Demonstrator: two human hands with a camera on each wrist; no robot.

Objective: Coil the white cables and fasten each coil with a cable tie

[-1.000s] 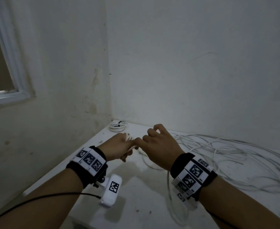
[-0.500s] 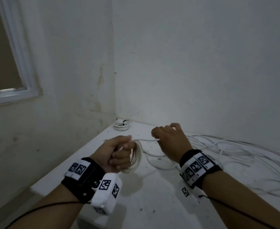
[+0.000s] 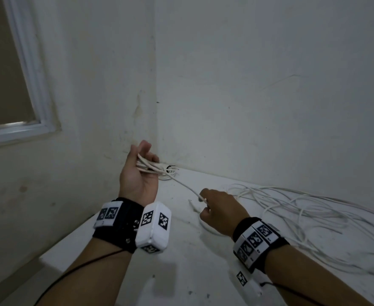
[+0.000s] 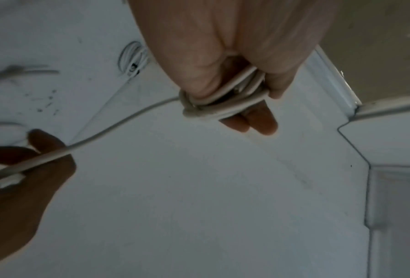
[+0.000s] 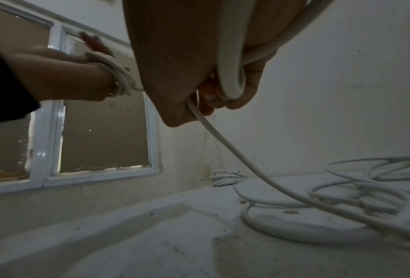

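Cable (image 3: 182, 184) spans two hands (one finished coil (image 5: 224, 178) behind).

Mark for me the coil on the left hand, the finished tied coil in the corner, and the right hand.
coil (image 4: 225, 105), left wrist view: turns wrapped around the fingers.
tied coil (image 5: 224, 178), right wrist view: the bundled loops beside the black tie.
right hand (image 3: 219, 212), head view: back of the hand gripping the cable.

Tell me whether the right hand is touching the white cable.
Touching. The right wrist view shows the right hand curled round the white cable, which runs out between its fingers.
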